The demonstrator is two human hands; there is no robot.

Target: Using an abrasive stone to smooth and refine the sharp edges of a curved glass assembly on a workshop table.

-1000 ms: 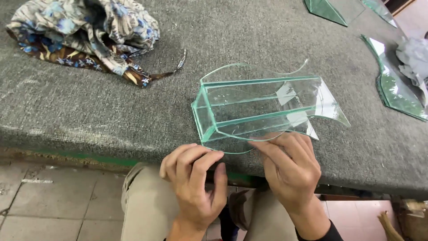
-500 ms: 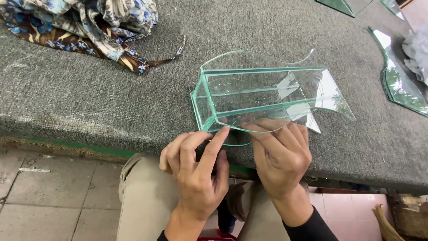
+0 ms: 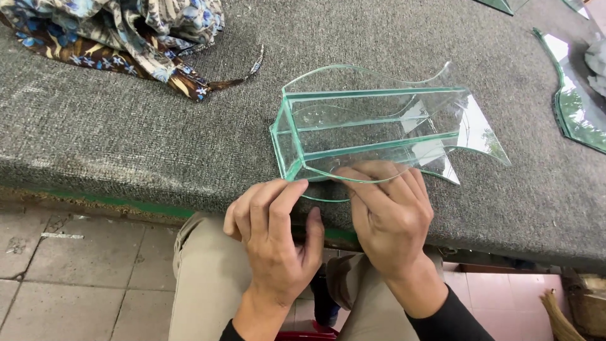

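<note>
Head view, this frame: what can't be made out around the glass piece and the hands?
- Glass vase: its near lower edge, hidden behind the right hand in the head view.
- Left hand: its palm side faces away; contact with the glass is unclear.
- Patterned cloth: cut off by the top edge.
- Glass pieces at right: cut off by the frame edge.

Glass box (image 3: 372, 129): on tabletop (image 3: 126, 145), just beyond both grips, touching right grip (image 3: 388, 211).
Left grip (image 3: 274, 230): beside right grip, at tabletop edge.
Cloth (image 3: 126, 31): far left, behind.
Glass pieces (image 3: 577, 107): far right, well apart.
</note>
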